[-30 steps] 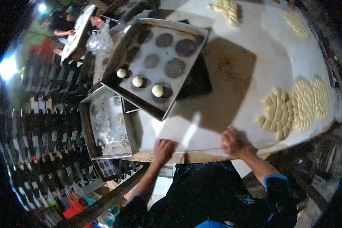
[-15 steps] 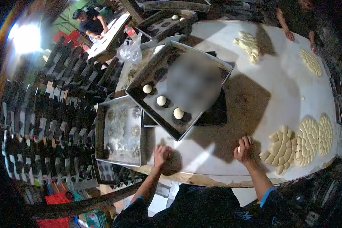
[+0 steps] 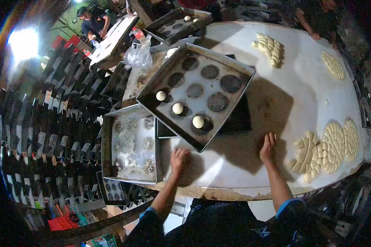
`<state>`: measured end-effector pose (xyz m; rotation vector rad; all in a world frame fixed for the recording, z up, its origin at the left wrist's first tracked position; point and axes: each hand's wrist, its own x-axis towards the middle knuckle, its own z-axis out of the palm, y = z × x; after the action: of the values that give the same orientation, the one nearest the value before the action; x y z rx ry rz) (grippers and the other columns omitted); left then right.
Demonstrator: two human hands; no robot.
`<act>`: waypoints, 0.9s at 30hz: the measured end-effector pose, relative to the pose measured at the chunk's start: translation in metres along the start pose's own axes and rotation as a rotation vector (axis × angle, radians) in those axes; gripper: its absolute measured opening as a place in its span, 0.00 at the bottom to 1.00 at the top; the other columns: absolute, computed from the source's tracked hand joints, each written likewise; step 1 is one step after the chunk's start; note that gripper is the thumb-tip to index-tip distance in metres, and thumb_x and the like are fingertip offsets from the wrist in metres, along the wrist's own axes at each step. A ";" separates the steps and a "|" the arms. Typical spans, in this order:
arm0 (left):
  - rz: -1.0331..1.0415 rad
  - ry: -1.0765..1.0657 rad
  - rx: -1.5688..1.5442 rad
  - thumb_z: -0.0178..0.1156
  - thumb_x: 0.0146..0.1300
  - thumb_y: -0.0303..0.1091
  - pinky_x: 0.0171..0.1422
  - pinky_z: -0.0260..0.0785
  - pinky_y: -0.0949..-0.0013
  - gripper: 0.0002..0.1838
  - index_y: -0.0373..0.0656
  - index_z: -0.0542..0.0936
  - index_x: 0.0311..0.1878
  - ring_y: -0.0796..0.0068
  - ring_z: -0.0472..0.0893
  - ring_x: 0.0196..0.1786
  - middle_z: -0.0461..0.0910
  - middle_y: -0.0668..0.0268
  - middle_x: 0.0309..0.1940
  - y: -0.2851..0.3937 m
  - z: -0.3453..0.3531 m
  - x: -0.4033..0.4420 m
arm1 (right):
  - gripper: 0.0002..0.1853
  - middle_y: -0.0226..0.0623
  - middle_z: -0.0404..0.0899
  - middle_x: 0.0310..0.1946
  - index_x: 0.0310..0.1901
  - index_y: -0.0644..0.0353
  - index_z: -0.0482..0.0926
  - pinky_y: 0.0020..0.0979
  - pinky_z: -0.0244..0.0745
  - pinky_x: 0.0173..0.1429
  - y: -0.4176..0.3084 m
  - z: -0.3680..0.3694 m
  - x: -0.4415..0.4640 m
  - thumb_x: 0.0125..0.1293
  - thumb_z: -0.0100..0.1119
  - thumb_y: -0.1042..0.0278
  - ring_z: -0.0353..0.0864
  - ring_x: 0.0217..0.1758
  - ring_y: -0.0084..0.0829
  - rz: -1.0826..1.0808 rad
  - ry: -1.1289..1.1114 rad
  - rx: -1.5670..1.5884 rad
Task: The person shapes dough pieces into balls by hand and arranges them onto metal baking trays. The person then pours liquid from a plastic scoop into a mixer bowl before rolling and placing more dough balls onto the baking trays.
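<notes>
My left hand is over the white tabletop near its front edge, fingers bent down; what lies under them is hidden. To the right, my right hand has its fingers pressed together over the table, and anything beneath them is out of sight. Beyond my hands, a square metal tray with dark round marks carries three dough balls: one at left, a middle one and one at right. Right of my right hand lies a scored pile of dough pieces, with its left part broken up.
An empty tray stands at left. Two cut dough slabs lie at far right, more dough at the back. A plastic bag and bottle stand beyond. A co-worker's hand rests at the far edge.
The view has swung, then steadied. My right hand has moved slightly up and right, its fingers now straighter. The near dough pile has changed shape, with pieces parted at its left.
</notes>
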<state>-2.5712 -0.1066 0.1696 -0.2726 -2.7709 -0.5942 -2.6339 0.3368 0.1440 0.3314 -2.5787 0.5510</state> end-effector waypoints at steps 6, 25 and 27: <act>-0.108 -0.053 -0.569 0.45 0.65 0.30 0.67 0.61 0.60 0.17 0.41 0.75 0.55 0.51 0.70 0.59 0.74 0.53 0.54 0.056 0.043 -0.020 | 0.28 0.60 0.62 0.65 0.60 0.70 0.68 0.50 0.47 0.75 -0.075 0.000 -0.010 0.54 0.53 0.80 0.57 0.70 0.57 0.838 -0.188 0.121; 0.196 0.018 -0.063 0.56 0.53 0.24 0.67 0.59 0.51 0.36 0.33 0.60 0.68 0.47 0.65 0.60 0.65 0.44 0.56 0.053 -0.116 -0.023 | 0.22 0.47 0.76 0.49 0.51 0.64 0.75 0.38 0.71 0.58 -0.309 -0.042 -0.017 0.55 0.67 0.69 0.76 0.54 0.47 0.197 -0.138 0.240; 0.115 -0.047 -0.277 0.60 0.54 0.27 0.66 0.60 0.53 0.37 0.35 0.60 0.69 0.48 0.66 0.60 0.65 0.46 0.57 0.048 -0.154 -0.021 | 0.19 0.47 0.76 0.47 0.47 0.65 0.77 0.40 0.70 0.59 -0.308 -0.035 -0.010 0.52 0.67 0.71 0.75 0.54 0.48 0.290 -0.060 0.252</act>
<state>-2.5021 -0.1322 0.3151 -0.5085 -2.6901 -0.9525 -2.5111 0.0791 0.2656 0.0549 -2.6342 0.9883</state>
